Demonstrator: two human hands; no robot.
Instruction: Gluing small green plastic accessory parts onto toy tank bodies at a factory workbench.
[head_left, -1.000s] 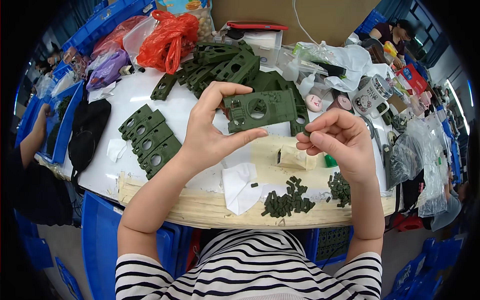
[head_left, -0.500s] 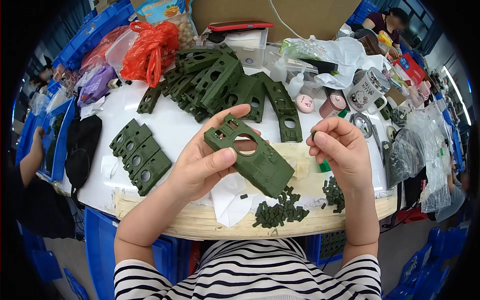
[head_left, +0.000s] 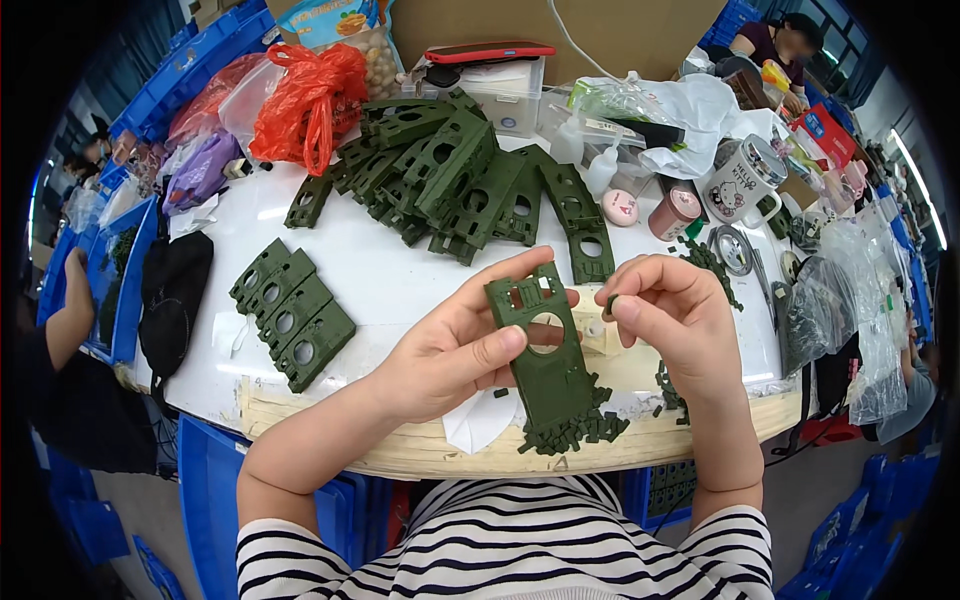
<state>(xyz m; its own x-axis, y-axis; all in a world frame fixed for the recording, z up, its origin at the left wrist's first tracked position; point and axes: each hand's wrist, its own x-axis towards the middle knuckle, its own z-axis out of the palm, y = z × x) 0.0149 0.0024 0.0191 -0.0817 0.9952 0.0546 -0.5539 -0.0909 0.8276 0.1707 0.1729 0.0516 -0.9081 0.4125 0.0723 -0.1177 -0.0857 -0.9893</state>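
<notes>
Head view: above the counter's (head_left: 400,290) near edge, the left hand (head_left: 455,355) grips a green plastic plate (head_left: 545,345) with a round hole, thumb across its left side, fingers behind. Just to its right, the right hand (head_left: 675,320) pinches a small green piece (head_left: 611,303) between thumb and forefinger. Loose green bits (head_left: 575,432) lie on the near edge below; stacked plates (head_left: 293,313) sit toward the left edge.
</notes>
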